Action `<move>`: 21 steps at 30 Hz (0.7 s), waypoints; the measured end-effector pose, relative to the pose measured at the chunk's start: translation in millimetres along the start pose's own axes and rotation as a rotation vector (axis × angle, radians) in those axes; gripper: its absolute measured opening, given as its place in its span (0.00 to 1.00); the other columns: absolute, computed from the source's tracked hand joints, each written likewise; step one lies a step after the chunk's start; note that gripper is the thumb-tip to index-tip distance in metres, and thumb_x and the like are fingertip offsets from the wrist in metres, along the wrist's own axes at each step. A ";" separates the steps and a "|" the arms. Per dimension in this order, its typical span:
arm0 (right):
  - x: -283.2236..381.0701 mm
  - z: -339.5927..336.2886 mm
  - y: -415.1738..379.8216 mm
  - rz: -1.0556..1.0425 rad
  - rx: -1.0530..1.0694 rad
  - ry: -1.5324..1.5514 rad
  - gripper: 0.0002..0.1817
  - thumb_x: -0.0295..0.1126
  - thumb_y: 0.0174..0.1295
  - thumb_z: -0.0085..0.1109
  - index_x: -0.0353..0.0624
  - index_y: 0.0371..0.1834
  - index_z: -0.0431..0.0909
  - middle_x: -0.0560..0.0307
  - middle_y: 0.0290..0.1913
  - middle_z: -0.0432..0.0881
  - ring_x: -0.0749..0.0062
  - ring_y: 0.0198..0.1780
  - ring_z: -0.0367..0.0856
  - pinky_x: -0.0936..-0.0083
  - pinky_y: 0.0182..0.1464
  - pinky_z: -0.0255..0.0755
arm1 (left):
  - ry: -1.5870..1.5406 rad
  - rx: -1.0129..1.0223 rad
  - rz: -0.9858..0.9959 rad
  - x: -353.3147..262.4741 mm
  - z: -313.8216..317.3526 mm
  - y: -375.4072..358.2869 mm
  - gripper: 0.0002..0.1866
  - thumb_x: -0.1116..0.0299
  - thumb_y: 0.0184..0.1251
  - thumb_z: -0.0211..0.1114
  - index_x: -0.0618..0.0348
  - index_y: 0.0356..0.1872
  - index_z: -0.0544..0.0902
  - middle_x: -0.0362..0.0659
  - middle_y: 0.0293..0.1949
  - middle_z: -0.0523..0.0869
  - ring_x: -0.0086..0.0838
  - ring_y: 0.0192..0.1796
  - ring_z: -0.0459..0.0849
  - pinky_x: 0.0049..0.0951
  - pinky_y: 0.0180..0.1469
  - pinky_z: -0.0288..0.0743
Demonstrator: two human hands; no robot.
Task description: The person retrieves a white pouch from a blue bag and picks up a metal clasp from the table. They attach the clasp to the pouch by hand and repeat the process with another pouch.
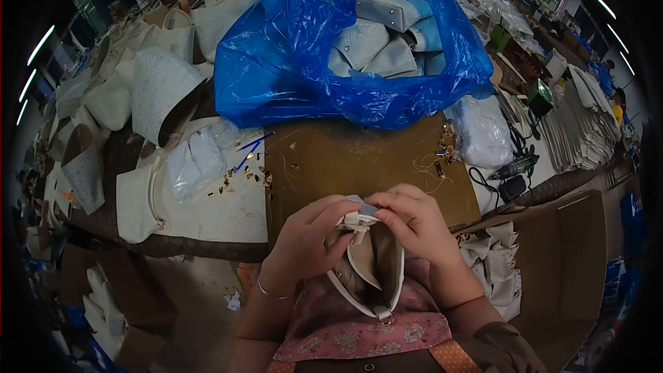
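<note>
A small white pouch-like bag [351,297] hangs open over my lap, its brown inside showing and a metal ring at its lower end. My left hand [309,237] grips the bag's upper left rim, thumb near a short white tab [358,223]. On the other side my right hand [418,224] pinches the top edge with thumb and fingers. A greyish piece [366,209] shows between the two hands; I cannot make out what it is. Both hands are closed on the bag, just in front of the brown work board [324,166].
A blue plastic sack [276,62] full of white bags stands behind the board. Small metal fittings [259,176] lie to the left, more [445,148] to the right. A corded tool [516,166] is on the right. Cardboard boxes [559,276] flank me below the table.
</note>
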State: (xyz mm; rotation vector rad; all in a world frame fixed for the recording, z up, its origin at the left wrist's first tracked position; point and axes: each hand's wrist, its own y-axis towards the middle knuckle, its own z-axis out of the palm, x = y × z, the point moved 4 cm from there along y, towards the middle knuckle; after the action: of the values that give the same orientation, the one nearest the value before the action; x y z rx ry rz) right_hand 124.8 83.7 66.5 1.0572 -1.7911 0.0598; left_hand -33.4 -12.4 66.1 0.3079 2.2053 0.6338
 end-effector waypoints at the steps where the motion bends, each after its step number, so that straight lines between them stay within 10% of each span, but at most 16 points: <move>1: -0.3 3.4 1.4 -0.007 0.061 -0.010 0.06 0.26 0.58 0.59 0.40 0.38 0.81 0.52 0.31 0.78 0.58 0.35 0.77 0.69 0.39 0.71 | -0.016 0.029 -0.035 2.3 1.1 0.6 0.20 0.75 0.50 0.69 0.57 0.47 0.79 0.49 0.46 0.81 0.43 0.46 0.83 0.34 0.46 0.78; 11: -2.7 -2.5 5.5 -0.023 0.043 -0.116 0.02 0.23 0.60 0.53 0.38 0.31 0.73 0.54 0.29 0.73 0.59 0.33 0.73 0.71 0.37 0.67 | -0.054 0.019 -0.059 12.1 3.4 -4.1 0.16 0.76 0.54 0.66 0.57 0.46 0.79 0.49 0.45 0.82 0.43 0.46 0.83 0.34 0.46 0.78; 14: -16.1 -26.4 2.1 0.055 -0.292 -0.135 0.05 0.22 0.62 0.51 0.37 0.38 0.77 0.53 0.31 0.74 0.65 0.33 0.74 0.75 0.37 0.67 | -0.098 0.006 -0.047 14.9 2.8 -5.6 0.13 0.76 0.53 0.67 0.57 0.42 0.80 0.48 0.45 0.82 0.42 0.45 0.83 0.34 0.45 0.78; 21: 2.9 -24.3 -8.9 0.003 -0.355 -0.009 0.12 0.21 0.62 0.53 0.37 0.49 0.78 0.56 0.33 0.76 0.71 0.33 0.75 0.79 0.40 0.69 | -0.104 -0.016 -0.025 13.4 5.4 -4.9 0.10 0.77 0.54 0.66 0.57 0.38 0.81 0.47 0.44 0.82 0.40 0.43 0.84 0.32 0.43 0.78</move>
State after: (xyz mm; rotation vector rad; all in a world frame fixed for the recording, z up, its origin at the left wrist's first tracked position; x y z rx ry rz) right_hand 148.3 88.1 77.0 0.8003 -1.7311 -0.2528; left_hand -38.0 -9.2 51.9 0.2986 2.1007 0.6078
